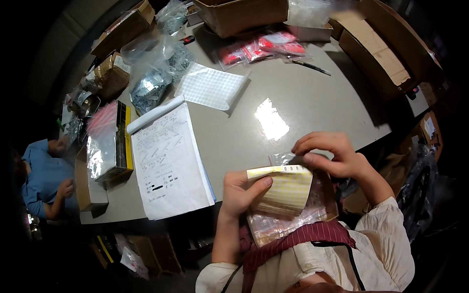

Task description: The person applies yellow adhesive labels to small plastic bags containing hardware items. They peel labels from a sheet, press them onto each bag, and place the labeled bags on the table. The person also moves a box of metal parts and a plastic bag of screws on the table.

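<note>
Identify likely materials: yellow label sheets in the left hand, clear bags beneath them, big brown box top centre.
Yellow label sheets: probably paper, possibly lightly coated; thin, bending in a soft curve.
Clear bags: apparently glossy plastic film; see-through, creased, with bright highlights.
Big brown box: likely matte cardboard; dull brown, flat stiff walls.
</note>
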